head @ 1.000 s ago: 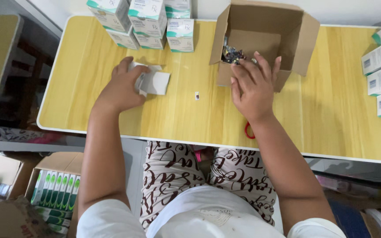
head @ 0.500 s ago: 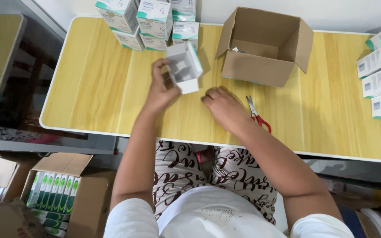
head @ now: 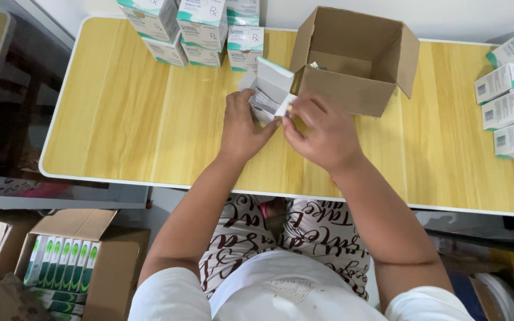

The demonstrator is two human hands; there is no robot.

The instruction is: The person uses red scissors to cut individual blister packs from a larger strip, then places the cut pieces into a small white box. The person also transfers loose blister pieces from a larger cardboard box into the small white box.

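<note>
A small white carton with a teal stripe [head: 270,88] is held open above the yellow wooden table [head: 120,131]. My left hand [head: 243,123] grips its lower left side. My right hand [head: 322,132] pinches one of its flaps at the right edge, fingers closed on it. Just behind the carton stands an open brown cardboard box [head: 352,59], with small items barely visible inside.
Stacked white-and-teal cartons [head: 194,30] sit at the table's far left. More of them [head: 513,101] lie along the right edge. On the floor at left is a brown box of green-and-white packs [head: 60,264]. My patterned lap is under the table edge.
Both hands have come together on the small carton; the right hand left the tabletop and took hold of a flap. The scissors seen near it are now out of sight.
</note>
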